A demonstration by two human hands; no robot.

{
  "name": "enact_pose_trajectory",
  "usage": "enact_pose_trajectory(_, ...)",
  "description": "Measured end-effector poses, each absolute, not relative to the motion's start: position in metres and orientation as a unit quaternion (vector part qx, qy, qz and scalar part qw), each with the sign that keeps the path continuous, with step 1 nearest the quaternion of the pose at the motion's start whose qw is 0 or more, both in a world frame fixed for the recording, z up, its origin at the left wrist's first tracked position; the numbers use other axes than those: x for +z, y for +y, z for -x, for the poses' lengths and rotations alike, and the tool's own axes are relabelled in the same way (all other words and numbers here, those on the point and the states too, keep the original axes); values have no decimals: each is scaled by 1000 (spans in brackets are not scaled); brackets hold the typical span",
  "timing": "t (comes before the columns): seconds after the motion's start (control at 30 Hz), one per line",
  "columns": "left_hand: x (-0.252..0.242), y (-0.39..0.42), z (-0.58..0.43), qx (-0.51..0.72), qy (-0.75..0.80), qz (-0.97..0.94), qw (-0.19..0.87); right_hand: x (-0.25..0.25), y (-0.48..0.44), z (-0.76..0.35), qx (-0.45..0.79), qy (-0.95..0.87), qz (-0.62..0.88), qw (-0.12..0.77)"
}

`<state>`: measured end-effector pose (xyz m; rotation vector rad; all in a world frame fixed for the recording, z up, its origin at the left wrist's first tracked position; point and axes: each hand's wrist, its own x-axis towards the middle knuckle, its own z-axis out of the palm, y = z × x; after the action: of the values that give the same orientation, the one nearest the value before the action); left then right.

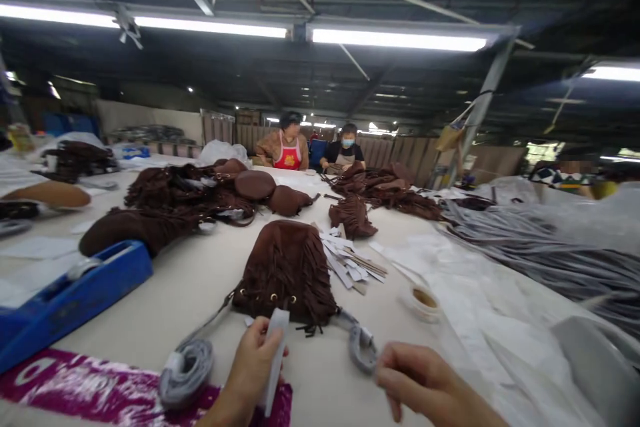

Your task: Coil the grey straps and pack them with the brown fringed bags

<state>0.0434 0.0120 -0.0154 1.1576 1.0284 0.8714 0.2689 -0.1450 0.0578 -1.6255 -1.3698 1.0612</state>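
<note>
A dark brown fringed bag (287,267) with brass eyelets lies on the white table in front of me. My left hand (257,360) grips a narrow white strip (276,360) just below the bag's near edge. To the right, my right hand (417,377) hovers with curled fingers beside a wrapped grey strap coil (363,348); whether its fingertips hold anything is too blurred to tell. Another grey coil (186,373), joined to the bag by a strap, rests left of my left hand.
A blue tape dispenser (100,287) stands at the left, near a purple sheet (90,390). Paper strips (350,260), a tape roll (423,301) and plastic sheeting (460,280) lie right. Brown bags (175,193) are piled behind. Two people sit across the table.
</note>
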Motion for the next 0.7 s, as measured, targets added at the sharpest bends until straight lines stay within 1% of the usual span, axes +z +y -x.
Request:
enact_pose_trajectory(0.07, -16, 8, -48, 390, 445, -515, 620, 66, -95, -219, 423, -567, 583, 400)
enact_pose_trajectory(0.1, -17, 6, -49, 391, 443, -519, 618, 66, -74, -201, 421, -579, 576, 394)
enact_pose_trajectory(0.23, -23, 9, -46, 387, 430, -533, 618, 53, -23, -174, 416, -606, 590, 333)
enact_pose_trajectory(0.33, -26, 12, -42, 382, 414, -551, 616, 45, -13, -177, 399, -619, 608, 296)
enact_pose_trajectory(0.4, -28, 12, -39, 375, 403, -565, 615, 43, -13, -178, 382, -621, 622, 286)
enact_pose_trajectory(0.53, -28, 12, -36, 361, 385, -587, 614, 40, -12, -175, 373, -587, 654, 299)
enact_pose_trajectory(0.7, -23, 14, -35, 355, 398, -540, 651, 37, -15, -173, 436, -544, 641, 322)
